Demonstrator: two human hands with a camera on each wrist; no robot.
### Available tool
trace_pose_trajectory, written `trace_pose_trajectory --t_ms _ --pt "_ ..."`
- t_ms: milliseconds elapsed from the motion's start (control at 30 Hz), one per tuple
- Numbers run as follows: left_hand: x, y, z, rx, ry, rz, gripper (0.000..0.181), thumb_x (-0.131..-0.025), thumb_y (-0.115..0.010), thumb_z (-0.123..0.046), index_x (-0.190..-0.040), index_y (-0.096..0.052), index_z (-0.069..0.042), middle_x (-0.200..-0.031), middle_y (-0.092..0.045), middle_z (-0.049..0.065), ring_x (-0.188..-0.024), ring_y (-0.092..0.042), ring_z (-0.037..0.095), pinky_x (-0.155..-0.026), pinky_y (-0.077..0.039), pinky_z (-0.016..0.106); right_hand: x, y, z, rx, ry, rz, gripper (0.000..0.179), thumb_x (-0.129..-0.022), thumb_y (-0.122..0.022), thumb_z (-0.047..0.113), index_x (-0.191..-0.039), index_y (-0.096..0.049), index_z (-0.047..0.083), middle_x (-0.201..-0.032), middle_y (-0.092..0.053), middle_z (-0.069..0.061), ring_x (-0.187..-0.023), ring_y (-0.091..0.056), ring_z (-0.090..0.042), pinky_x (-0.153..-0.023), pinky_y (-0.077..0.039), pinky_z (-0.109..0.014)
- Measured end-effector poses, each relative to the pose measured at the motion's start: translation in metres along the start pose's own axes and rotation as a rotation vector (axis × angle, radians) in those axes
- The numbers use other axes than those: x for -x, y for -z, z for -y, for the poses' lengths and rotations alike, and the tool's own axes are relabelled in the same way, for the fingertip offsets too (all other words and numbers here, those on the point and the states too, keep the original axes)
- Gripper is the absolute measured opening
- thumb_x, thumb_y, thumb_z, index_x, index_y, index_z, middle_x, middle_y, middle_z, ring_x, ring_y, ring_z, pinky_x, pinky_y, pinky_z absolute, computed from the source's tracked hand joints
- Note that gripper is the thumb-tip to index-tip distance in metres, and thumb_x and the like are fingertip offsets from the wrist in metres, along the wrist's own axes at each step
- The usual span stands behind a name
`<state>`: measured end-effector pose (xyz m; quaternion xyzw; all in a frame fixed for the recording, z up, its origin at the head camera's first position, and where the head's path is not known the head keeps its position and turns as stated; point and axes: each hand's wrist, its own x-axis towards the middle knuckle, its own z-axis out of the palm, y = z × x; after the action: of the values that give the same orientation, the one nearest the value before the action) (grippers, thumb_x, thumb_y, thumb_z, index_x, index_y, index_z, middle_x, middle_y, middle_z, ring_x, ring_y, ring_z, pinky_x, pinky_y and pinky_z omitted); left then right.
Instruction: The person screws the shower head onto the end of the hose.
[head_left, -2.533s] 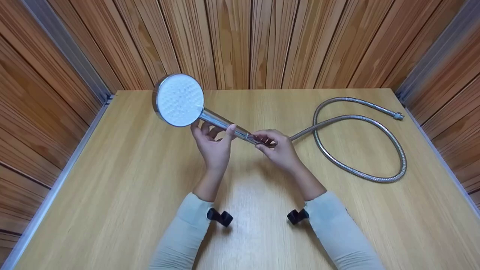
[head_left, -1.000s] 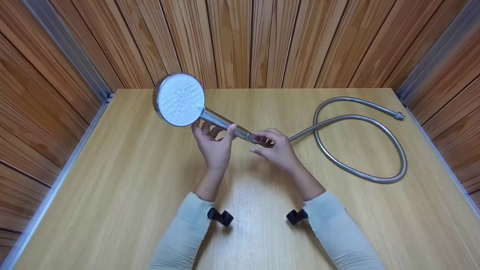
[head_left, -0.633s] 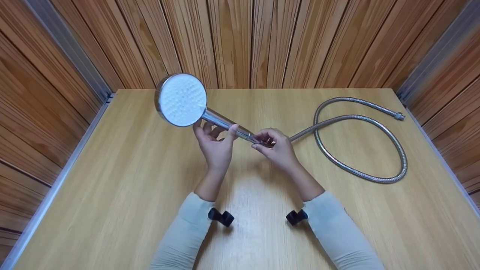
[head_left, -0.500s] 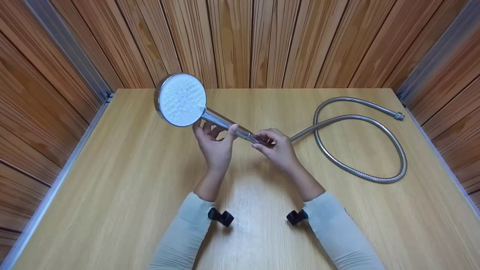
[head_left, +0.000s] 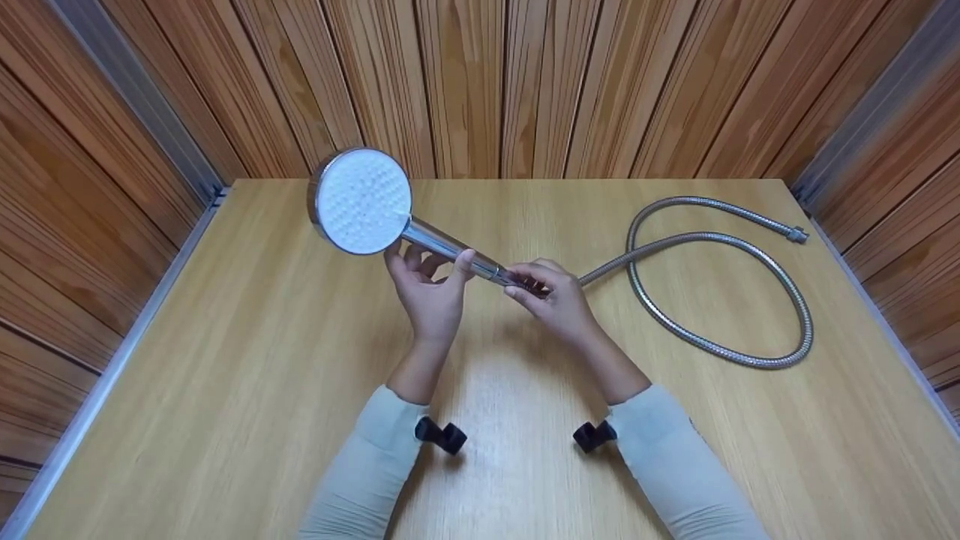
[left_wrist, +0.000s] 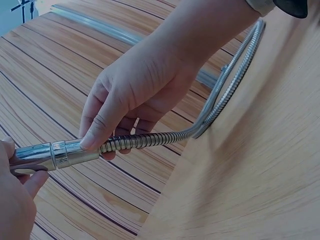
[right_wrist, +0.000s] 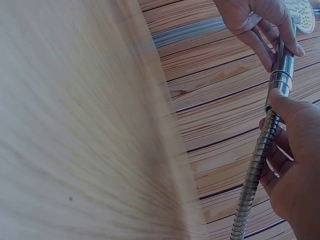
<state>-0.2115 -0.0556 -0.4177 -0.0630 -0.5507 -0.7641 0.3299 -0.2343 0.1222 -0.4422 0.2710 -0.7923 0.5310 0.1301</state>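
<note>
A chrome shower head (head_left: 364, 201) with a white nozzle face is held above the table, tilted with its handle running down to the right. My left hand (head_left: 431, 300) grips the handle, thumb on the near side and fingers beneath. At the handle's lower end my right hand (head_left: 555, 298) pinches the metal hose's end fitting (left_wrist: 75, 151) between thumb and fingers. In the left wrist view this fitting meets the handle in line; the thread itself is hidden. The ribbed hose (right_wrist: 252, 172) passes under the right hand's fingers.
The hose's remaining length (head_left: 802, 315) lies looped on the right of the wooden table (head_left: 225, 420), its free end nut (head_left: 797, 234) near the right edge. Wood-plank walls (head_left: 465, 90) stand behind and at both sides. Black wrist mounts sit on both sleeves.
The right thumb and fingers have shifted slightly on the fitting, the thumb lifting away and coming back against it. The left hand and shower head stay almost still.
</note>
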Motion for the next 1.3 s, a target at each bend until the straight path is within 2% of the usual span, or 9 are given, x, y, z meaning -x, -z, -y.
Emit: trace_pose_trajectory --t_ms 267,433,600,700,800,1000,1167,1300 --pt "0.0009 0.0013 0.0002 -0.002 -0.026 0.023 0.085 -0.081 -0.078 -0.001 -0.144 -0.022 -0.008 -0.116 -0.056 0.018 -0.093 -0.065 0.033 -0.065 -0.061 0.046 -0.0012 -0.0014 0.0026 0.005 0.003 -0.015 0.029 -0.075 -0.084 0.009 -0.101 -0.073 0.003 -0.09 -0.066 -0.007 -0.076 -0.057 -0.02 -0.064 -0.05 -0.023" --pt "0.0008 0.0012 0.0015 0.004 -0.028 0.032 0.085 -0.081 -0.079 -0.005 -0.144 -0.022 -0.011 -0.117 -0.055 0.02 -0.094 -0.065 0.033 -0.065 -0.061 0.045 -0.001 -0.002 0.0028 0.008 -0.009 -0.031 0.024 -0.077 -0.081 0.005 -0.1 -0.073 0.003 -0.087 -0.066 -0.008 -0.075 -0.056 -0.021 -0.062 -0.048 -0.022" --pt "0.0007 0.0012 0.0013 0.001 -0.014 0.026 0.085 -0.081 -0.079 -0.005 -0.144 -0.022 -0.012 -0.118 -0.055 0.018 -0.094 -0.065 0.033 -0.067 -0.061 0.044 0.0001 -0.001 0.002 0.022 0.002 -0.004 0.022 -0.083 -0.077 0.01 -0.104 -0.073 0.005 -0.089 -0.064 -0.003 -0.077 -0.055 -0.014 -0.063 -0.05 -0.021" --pt "0.0006 0.0007 0.001 0.004 -0.018 0.028 0.086 -0.081 -0.079 -0.004 -0.144 -0.021 -0.011 -0.117 -0.055 0.015 -0.093 -0.065 0.033 -0.067 -0.061 0.045 0.0002 0.0008 0.0021 0.03 0.007 0.019 0.023 -0.086 -0.075 0.013 -0.107 -0.073 0.005 -0.091 -0.064 -0.004 -0.078 -0.055 -0.015 -0.064 -0.05 -0.021" --pt "-0.0002 0.0 0.0006 0.008 -0.022 0.031 0.085 -0.081 -0.078 -0.001 -0.144 -0.021 -0.009 -0.118 -0.055 0.017 -0.093 -0.064 0.033 -0.067 -0.061 0.044 -0.0007 0.0025 0.0031 0.028 0.003 0.033 0.026 -0.085 -0.076 0.013 -0.109 -0.073 0.003 -0.094 -0.065 -0.006 -0.079 -0.056 -0.016 -0.065 -0.051 -0.022" --pt "0.0 -0.0005 0.0004 0.022 -0.022 0.043 0.086 -0.081 -0.077 0.001 -0.144 -0.02 -0.008 -0.12 -0.053 0.022 -0.094 -0.064 0.034 -0.068 -0.061 0.045 -0.0023 0.0012 0.0048 0.036 -0.05 0.011 0.043 -0.076 -0.084 0.012 -0.113 -0.067 0.0 -0.091 -0.065 -0.005 -0.078 -0.059 -0.016 -0.066 -0.051 -0.024" --pt "-0.0003 -0.0014 0.0007 0.012 -0.028 0.046 0.086 -0.081 -0.078 0.0 -0.144 -0.021 -0.007 -0.12 -0.054 0.019 -0.094 -0.064 0.032 -0.067 -0.061 0.045 -0.002 0.0004 0.0052 0.026 -0.062 -0.018 0.03 -0.079 -0.082 0.01 -0.101 -0.064 0.002 -0.089 -0.066 -0.003 -0.075 -0.058 -0.016 -0.064 -0.05 -0.024" --pt "0.0001 -0.0014 0.0011 0.007 -0.041 0.05 0.085 -0.081 -0.077 0.002 -0.144 -0.021 -0.007 -0.119 -0.054 0.022 -0.093 -0.065 0.031 -0.067 -0.061 0.044 0.0001 0.0011 0.0051 0.025 -0.049 -0.005 0.021 -0.084 -0.077 0.011 -0.101 -0.068 0.004 -0.092 -0.065 -0.002 -0.078 -0.057 -0.016 -0.066 -0.051 -0.024"
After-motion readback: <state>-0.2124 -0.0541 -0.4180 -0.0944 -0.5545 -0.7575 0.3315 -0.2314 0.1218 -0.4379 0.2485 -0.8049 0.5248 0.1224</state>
